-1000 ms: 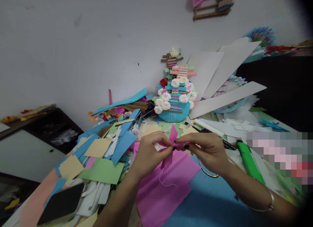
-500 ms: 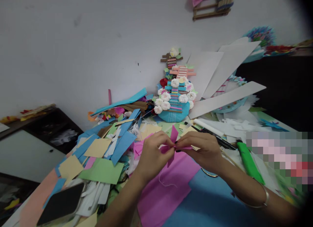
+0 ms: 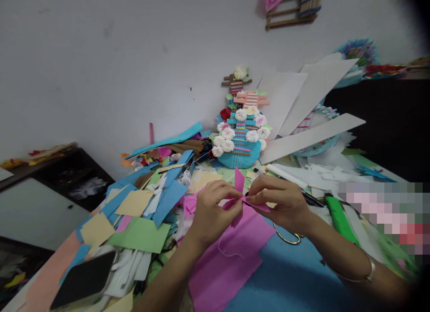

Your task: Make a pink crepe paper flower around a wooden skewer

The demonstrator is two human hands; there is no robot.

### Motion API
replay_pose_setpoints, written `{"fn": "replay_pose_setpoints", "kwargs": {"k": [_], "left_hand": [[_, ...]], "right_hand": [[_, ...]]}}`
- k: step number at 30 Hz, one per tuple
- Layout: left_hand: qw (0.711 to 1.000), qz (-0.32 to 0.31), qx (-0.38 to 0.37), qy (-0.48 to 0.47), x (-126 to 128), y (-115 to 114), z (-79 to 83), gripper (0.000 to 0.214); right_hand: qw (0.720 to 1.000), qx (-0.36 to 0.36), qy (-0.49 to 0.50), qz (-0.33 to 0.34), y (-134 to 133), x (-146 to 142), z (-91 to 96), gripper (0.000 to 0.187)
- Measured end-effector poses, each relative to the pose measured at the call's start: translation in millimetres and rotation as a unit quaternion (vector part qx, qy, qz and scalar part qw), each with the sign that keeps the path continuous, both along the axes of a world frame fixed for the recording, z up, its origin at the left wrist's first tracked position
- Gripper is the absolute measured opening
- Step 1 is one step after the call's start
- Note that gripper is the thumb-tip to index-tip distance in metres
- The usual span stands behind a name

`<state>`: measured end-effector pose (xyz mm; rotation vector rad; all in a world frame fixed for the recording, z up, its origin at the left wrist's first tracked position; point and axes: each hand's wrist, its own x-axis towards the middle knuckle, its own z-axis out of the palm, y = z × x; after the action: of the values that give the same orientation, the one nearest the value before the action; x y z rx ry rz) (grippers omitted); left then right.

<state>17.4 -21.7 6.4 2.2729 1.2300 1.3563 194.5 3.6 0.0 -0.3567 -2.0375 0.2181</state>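
Above the middle of the table, my left hand pinches a small folded piece of pink paper at its centre. My right hand grips the same piece from the other side, fingertips meeting the left ones. One strip of it sticks up between my hands and others point right and down. Below lies a larger pink paper sheet on a blue sheet, with a loose white thread across the pink. Under my right wrist shows a gold-coloured metal loop, its other end hidden.
Paper scraps, including a green piece, cover the left side beside a black phone. A blue paper instrument model with white flowers leans at the back. White boards and a green tool lie right.
My right hand has shifted slightly right and its fingers have bent more. The pink piece has turned a little, and more of the metal loop shows.
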Motion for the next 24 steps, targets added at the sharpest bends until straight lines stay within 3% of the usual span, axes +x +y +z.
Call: {"fn": "replay_pose_setpoints", "kwargs": {"k": [4,8,11,24], "left_hand": [[0.999,-0.043,-0.005,0.003,-5,-1,6.9,0.015],[0.989,-0.140,-0.041,0.028,-17,-2,16.7,0.038],[0.983,-0.167,-0.045,0.058,-22,-3,18.9,0.049],[0.997,-0.058,0.028,0.052,-14,2,9.5,0.013]], "right_hand": [[1.000,-0.006,0.013,0.001,1,2,-0.4,0.011],[0.997,-0.067,0.033,-0.005,0,5,3.2,0.007],[0.995,-0.098,0.030,-0.012,0,7,5.2,0.006],[0.992,-0.119,-0.026,-0.008,-6,2,7.9,0.009]]}}
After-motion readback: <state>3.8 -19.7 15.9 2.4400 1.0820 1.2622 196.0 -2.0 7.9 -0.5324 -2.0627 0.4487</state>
